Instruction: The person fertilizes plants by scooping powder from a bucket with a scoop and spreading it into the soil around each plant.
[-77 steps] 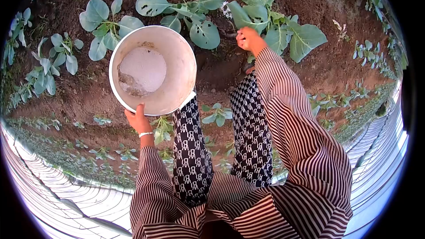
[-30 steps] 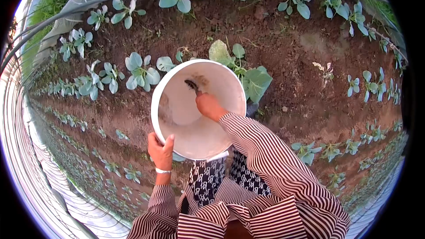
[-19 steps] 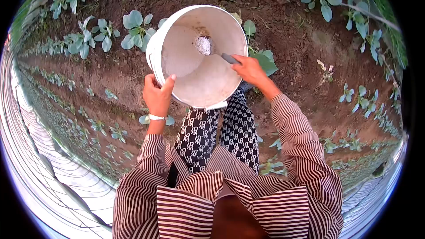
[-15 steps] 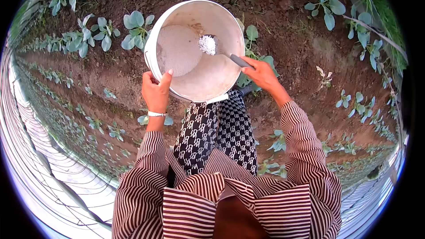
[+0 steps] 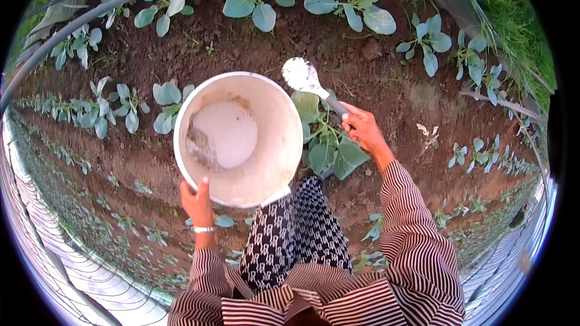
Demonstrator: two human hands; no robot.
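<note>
My left hand grips the near left rim of a white bucket, thumb over the edge. White granules cover part of its bottom, with a greyish bare or dirty patch on the left. In my right hand is a spoon with a grey handle, fingers closed round it. Its bowl carries a heap of white granules and is held over the soil, beyond the bucket's right rim. Below the spoon, a broad-leaved plant stands just right of the bucket.
Rows of young leafy plants grow in brown soil ahead and to both sides. A dark hose or pipe arcs across the upper left. Tall grass borders the upper right. A withered plant lies at right.
The loaded spoon has come out of the bucket and is now beyond its right rim. In view, the bucket sits lower and further left, and more plants show at the top.
</note>
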